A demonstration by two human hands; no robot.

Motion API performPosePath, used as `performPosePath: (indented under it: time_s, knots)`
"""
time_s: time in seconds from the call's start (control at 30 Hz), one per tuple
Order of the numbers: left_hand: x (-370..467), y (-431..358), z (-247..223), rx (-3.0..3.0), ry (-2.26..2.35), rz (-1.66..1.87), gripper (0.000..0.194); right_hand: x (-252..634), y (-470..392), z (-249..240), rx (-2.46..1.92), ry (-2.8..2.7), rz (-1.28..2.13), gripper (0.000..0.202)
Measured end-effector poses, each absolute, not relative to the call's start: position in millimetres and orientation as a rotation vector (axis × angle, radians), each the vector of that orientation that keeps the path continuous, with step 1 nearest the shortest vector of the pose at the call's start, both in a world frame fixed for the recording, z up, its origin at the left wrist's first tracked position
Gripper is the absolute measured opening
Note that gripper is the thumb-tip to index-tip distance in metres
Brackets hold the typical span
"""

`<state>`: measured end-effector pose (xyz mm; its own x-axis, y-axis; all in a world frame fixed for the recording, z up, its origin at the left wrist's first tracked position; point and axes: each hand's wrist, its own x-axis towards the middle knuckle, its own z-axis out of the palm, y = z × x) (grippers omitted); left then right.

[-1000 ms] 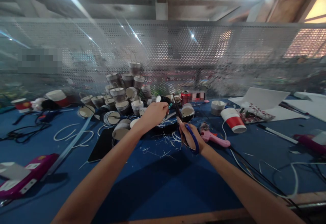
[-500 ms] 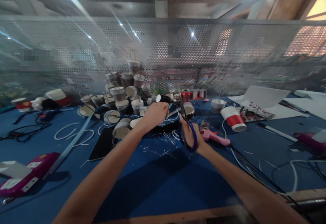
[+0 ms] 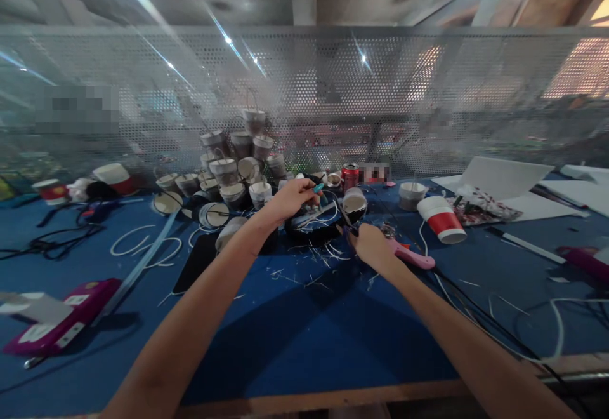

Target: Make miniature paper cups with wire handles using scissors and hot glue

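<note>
My left hand (image 3: 297, 197) is closed, palm down, over the back middle of the blue table. A small teal piece (image 3: 318, 188) sticks out at its fingertips; the rest of it is hidden. To the right, my right hand (image 3: 372, 244) is closed on scissors (image 3: 351, 225), whose dark blades point up and to the left. Most of the blue handle is covered by the hand. Between the hands lie a black object (image 3: 316, 236) and thin white strands (image 3: 328, 216). A grey-sided cup (image 3: 354, 200) lies just beyond the scissors.
Grey cups with wire loops (image 3: 223, 172) are piled behind my left hand. A pink glue gun (image 3: 413, 256) lies by my right wrist, near a red-and-white paper cup (image 3: 442, 219). A red can (image 3: 351, 176) stands at the back. A dark phone-like slab (image 3: 195, 263) and purple device (image 3: 66, 317) lie left.
My left hand has shifted slightly forward, and the teal piece shows more. My right hand has turned, so the scissors' blue loops are now mostly hidden. The view has swung slightly left.
</note>
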<state>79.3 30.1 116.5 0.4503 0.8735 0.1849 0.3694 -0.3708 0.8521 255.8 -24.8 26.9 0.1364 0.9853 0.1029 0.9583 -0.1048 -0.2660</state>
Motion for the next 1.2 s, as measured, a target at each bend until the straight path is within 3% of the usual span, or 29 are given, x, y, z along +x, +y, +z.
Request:
performPosePath:
  time_s: [0.3,0.43,0.57,0.73,0.83,0.93,1.03,1.2]
  knots:
    - [73,28,126,1.544,0.966,1.025,0.004,250,-26,55,-1.927,-1.9,-0.038,0.032]
    - [70,28,127,1.408,0.835,1.129,0.008,242,-17,68,-1.364,-1.966,0.394,0.048]
    - [69,31,128,1.405,0.763,1.219,0.012,229,-1,83,-1.123,-1.99,0.869,0.029]
    - [45,44,135,1.658,1.039,1.389,0.025,227,1,119,-1.204,-2.159,0.897,0.029]
    - [29,46,139,2.21,1.294,1.559,0.035,229,-1,131,-1.286,-2.419,0.984,0.028]
    - [29,40,138,2.761,1.118,0.962,0.02,228,1,131,-1.254,-2.494,1.057,0.024]
    - [40,36,132,2.723,0.981,0.42,0.036,229,5,128,-1.128,-2.452,1.11,0.024]
    - [51,36,125,2.333,0.92,0.373,0.045,239,7,127,-1.07,-2.308,1.23,0.037]
